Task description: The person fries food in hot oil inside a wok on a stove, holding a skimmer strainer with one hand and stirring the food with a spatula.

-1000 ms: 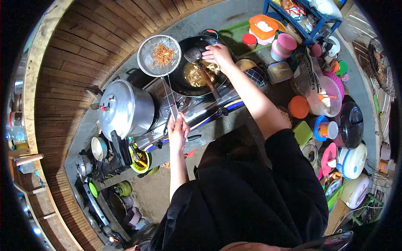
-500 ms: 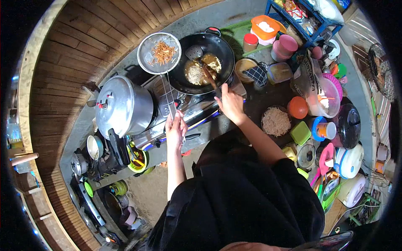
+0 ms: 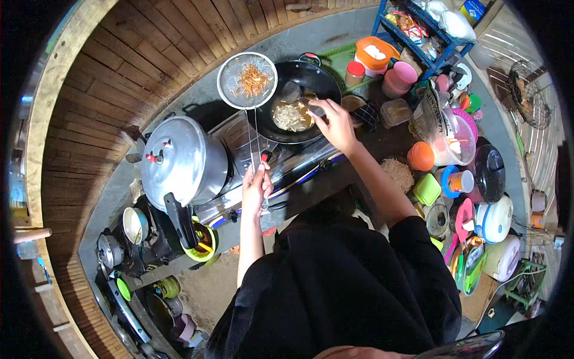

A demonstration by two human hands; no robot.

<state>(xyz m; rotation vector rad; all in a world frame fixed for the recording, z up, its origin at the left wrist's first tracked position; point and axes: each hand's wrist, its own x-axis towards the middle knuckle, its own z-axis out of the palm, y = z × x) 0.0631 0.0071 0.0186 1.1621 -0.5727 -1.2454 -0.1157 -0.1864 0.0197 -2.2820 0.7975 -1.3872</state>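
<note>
My left hand is closed round the handle of a wire strainer, which holds browned strips beside the wok. My right hand grips the handle end of a slotted spatula over the right side of the black wok. Pale strips lie in oil in the wok, close to the spatula's head. Part of the spatula's handle is hidden by my fingers.
A large pressure cooker stands left of the wok. At the right are a bowl of pale shreds, an orange container, a green container and a clear tub. A blue rack stands at the back right.
My right hand first came down from over the wok to the spatula's handle, then moved up with it over the wok. The strainer stays in my left hand; the whole view has shifted slightly.
</note>
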